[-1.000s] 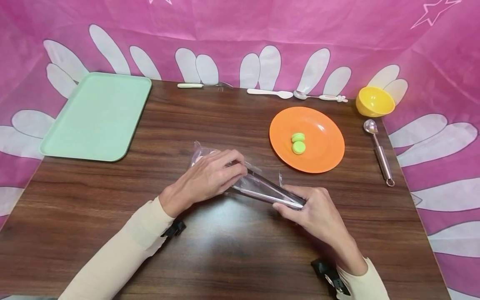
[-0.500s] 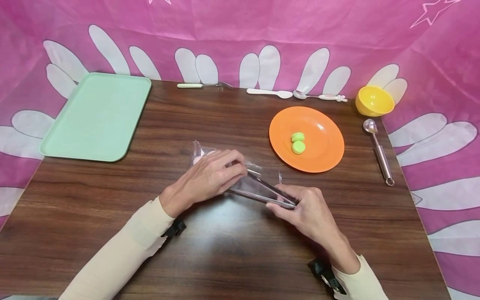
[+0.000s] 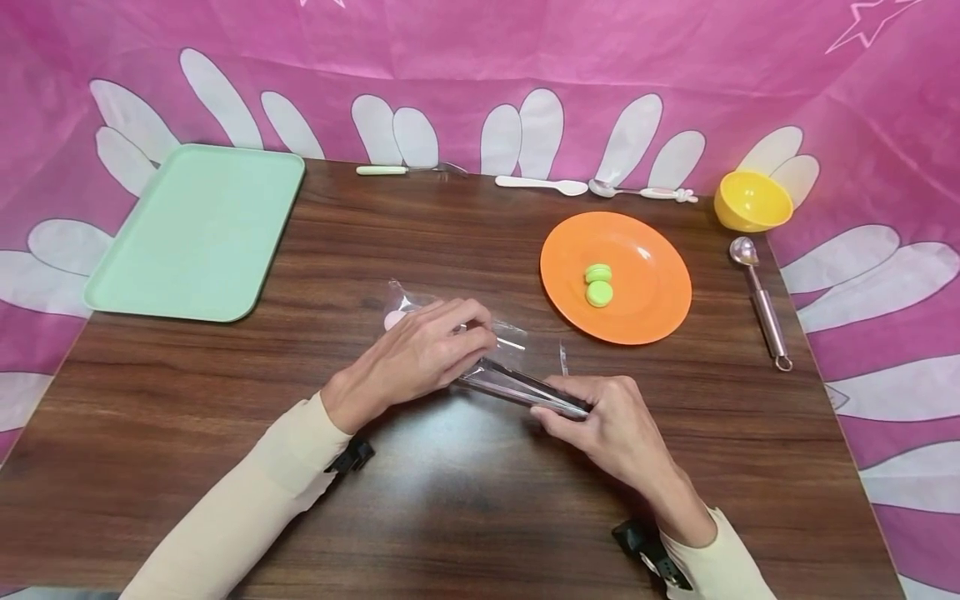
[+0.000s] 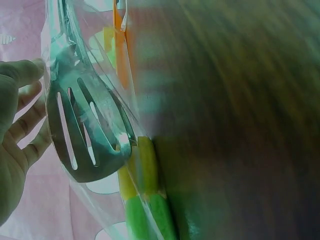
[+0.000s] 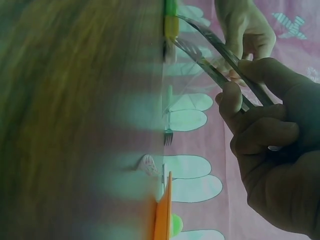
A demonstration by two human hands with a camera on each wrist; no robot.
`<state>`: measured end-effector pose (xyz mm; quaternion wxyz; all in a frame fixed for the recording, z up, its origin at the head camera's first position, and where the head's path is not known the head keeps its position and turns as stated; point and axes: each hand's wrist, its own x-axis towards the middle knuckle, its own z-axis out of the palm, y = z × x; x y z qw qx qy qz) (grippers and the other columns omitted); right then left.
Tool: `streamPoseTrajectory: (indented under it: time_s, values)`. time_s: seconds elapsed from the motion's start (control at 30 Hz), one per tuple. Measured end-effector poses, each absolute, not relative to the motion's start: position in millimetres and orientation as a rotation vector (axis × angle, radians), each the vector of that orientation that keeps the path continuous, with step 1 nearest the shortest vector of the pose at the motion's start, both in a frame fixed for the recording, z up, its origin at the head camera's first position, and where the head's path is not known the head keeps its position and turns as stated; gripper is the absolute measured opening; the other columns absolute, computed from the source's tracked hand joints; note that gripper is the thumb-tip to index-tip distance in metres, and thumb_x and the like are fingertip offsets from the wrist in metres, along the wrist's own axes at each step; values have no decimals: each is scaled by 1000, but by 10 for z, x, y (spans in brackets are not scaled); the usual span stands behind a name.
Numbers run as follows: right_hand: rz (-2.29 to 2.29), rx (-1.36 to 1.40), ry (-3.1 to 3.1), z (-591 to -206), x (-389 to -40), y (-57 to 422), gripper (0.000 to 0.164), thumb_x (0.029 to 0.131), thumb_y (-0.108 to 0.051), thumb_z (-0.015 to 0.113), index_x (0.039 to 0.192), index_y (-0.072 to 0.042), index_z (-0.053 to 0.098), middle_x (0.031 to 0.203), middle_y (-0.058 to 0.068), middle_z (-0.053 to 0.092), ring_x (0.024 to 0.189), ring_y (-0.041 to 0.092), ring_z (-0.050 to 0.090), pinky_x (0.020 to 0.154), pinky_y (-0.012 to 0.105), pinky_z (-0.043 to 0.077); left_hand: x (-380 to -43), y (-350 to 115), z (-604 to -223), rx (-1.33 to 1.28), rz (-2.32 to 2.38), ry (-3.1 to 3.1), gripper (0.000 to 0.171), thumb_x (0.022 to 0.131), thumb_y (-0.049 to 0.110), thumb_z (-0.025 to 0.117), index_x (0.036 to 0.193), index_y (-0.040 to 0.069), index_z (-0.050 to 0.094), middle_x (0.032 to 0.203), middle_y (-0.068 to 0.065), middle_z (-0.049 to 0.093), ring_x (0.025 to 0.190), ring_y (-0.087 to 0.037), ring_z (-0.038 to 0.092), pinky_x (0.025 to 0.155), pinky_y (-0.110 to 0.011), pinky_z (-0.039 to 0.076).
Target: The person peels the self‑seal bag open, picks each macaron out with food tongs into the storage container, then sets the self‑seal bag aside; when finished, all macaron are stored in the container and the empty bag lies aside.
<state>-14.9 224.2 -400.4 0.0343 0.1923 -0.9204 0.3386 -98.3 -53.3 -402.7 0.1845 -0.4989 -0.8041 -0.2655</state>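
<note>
My right hand [image 3: 615,425] grips metal tongs [image 3: 525,392] near their joined end, thumb on one arm and fingers on the other. Their slotted head [image 4: 90,130] reaches into a clear plastic bag [image 3: 405,296]. Yellow and green pieces [image 4: 145,175], which look like macarons, lie in the bag by the head's tip. A pale pink round piece [image 3: 393,319] shows beside my left hand [image 3: 420,346]. That hand lies over the bag and pinches its plastic, hiding much of it and the tongs' far end in the head view.
Two green macarons [image 3: 598,283] sit on an orange plate [image 3: 660,292]. A mint tray [image 3: 198,233] lies at the left. Along the back are a fork [image 3: 382,170], a white spoon [image 3: 540,185] and another spoon [image 3: 652,193]. A yellow bowl [image 3: 750,204] and a scoop [image 3: 767,317] are at the right.
My right hand has shifted slightly left, pushing the tongs farther toward the bag. The tongs' arms have come closer together. My left hand has stayed in nearly the same place.
</note>
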Motion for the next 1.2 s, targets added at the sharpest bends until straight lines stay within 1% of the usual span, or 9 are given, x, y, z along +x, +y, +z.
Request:
streamPoseTrajectory:
  time_s: [0.2, 0.37, 0.5, 0.6, 0.73, 0.93, 1.07, 1.2]
  values:
    - [1039, 591, -2829, -4010, -147, 2241, 20, 84, -19, 91, 103, -22, 86, 86, -13, 80, 68, -2, 59, 63, 13, 46, -979, -539, -4016, -1399, -735, -2264, 6, 104, 13, 71, 104, 11, 77, 112, -3, 70, 96, -19, 69, 86, -36, 60]
    - [1044, 567, -2819, -4007, -140, 2247, 18, 84, -20, 92, 102, -21, 86, 89, -11, 82, 68, -2, 60, 63, 13, 47, -987, -543, -4020, -1401, -733, -2270, 6, 104, 13, 71, 104, 11, 77, 113, -3, 70, 98, -19, 70, 88, -36, 60]
    - [1066, 552, -2868, -3996, -140, 2256, 18, 84, -20, 92, 101, -21, 85, 81, -13, 77, 66, -1, 57, 60, 15, 46, -988, -552, -4017, -1404, -741, -2279, 6, 104, 13, 71, 104, 11, 77, 112, -3, 70, 97, -18, 70, 90, -36, 60]
    - [1071, 531, -2911, -3977, -142, 2276, 22, 83, -21, 92, 103, -20, 84, 78, -14, 73, 65, 0, 56, 59, 16, 46, -989, -552, -4018, -1402, -750, -2276, 6, 104, 14, 72, 105, 11, 77, 111, -2, 69, 96, -18, 69, 88, -36, 60]
    - [1045, 515, -2908, -3965, -143, 2298, 27, 81, -21, 94, 106, -17, 85, 82, -11, 76, 68, 2, 57, 61, 16, 47, -992, -548, -4021, -1400, -752, -2276, 7, 104, 15, 71, 104, 11, 76, 111, -2, 69, 94, -17, 68, 87, -35, 60]
    - [1020, 568, -2846, -3978, -135, 2256, 26, 81, -17, 93, 106, -14, 85, 88, -5, 82, 69, 0, 60, 63, 13, 48, -999, -554, -4031, -1396, -738, -2271, 6, 104, 13, 71, 103, 10, 76, 111, -2, 69, 94, -17, 69, 87, -35, 60]
    - [1016, 586, -2835, -3982, -129, 2224, 25, 83, -16, 92, 107, -16, 86, 94, -3, 84, 72, 0, 61, 65, 13, 49, -1003, -555, -4032, -1395, -726, -2265, 5, 103, 11, 71, 103, 10, 76, 111, -2, 70, 94, -17, 69, 86, -35, 60]
    - [978, 581, -2822, -3988, -123, 2219, 22, 82, -16, 92, 103, -17, 86, 93, -5, 83, 72, 1, 62, 66, 15, 51, -1008, -564, -4031, -1390, -726, -2265, 4, 103, 12, 72, 103, 11, 76, 110, -3, 70, 93, -17, 68, 84, -34, 60]
